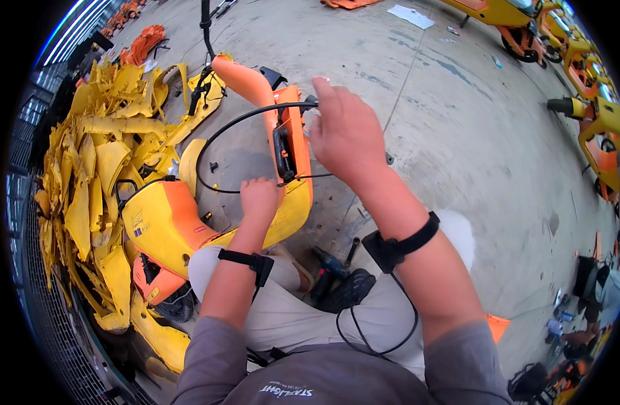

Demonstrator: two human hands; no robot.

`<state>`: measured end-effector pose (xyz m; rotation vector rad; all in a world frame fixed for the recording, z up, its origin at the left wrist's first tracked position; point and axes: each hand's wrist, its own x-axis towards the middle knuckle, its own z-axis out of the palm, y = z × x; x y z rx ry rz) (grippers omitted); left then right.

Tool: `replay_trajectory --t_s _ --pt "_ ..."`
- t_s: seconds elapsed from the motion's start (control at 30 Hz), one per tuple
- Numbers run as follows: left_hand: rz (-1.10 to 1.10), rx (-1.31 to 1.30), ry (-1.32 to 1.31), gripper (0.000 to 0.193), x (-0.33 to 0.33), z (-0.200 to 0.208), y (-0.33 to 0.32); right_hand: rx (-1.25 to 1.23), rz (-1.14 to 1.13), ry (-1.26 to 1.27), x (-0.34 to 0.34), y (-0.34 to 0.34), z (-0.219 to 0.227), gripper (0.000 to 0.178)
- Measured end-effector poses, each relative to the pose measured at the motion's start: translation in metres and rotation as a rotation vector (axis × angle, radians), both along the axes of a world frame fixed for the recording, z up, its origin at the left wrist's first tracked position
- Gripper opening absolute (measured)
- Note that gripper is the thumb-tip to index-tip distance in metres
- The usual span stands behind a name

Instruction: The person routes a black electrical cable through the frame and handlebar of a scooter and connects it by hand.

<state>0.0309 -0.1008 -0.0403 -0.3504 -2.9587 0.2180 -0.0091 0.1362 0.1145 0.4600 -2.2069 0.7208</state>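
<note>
A yellow and orange scooter (pixel 165 212) stands in front of me. Its orange front column (pixel 298 128) is uncovered, with black parts (pixel 283 152) showing inside. From that column a black cable (pixel 201 152) bends out to the left in a wide loop. My left hand (pixel 258 200) is closed around the lower run of the loop, beside the column. At the upper end of the cable, right of the column, my right hand (pixel 347 128) has its fingers bent around it. The right fingertips are partly hidden behind the hand.
Broken yellow panels (pixel 87 175) are heaped at the left. A power drill (pixel 330 262) and a wrench-like black tool (pixel 352 251) lie on the floor between my legs. More yellow scooters (pixel 603 138) stand at the far right. A white sheet (pixel 411 16) lies on the concrete.
</note>
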Motion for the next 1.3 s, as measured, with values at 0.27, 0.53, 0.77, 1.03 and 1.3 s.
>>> replay_trajectory --t_s 0.27,0.53,0.77,1.03,1.3 --pt "0.076 0.011 -0.004 0.012 -0.01 -0.009 0.01 -0.037 -0.001 0.01 0.01 -0.006 0.008 0.044" --pt "-0.008 -0.081 -0.02 0.011 -0.01 0.001 0.009 -0.063 0.011 -0.014 0.012 -0.001 0.011 0.039" --pt "0.038 -0.031 -0.002 0.012 -0.013 -0.018 0.008 -0.102 0.04 -0.062 0.017 -0.003 0.013 0.033" --pt "0.046 -0.084 0.008 0.007 -0.018 -0.015 0.024 -0.145 0.005 0.008 0.013 0.007 0.009 0.033" --pt "-0.005 -0.162 -0.042 0.006 -0.019 -0.014 0.025 -0.185 0.037 -0.028 0.01 0.012 0.011 0.031"
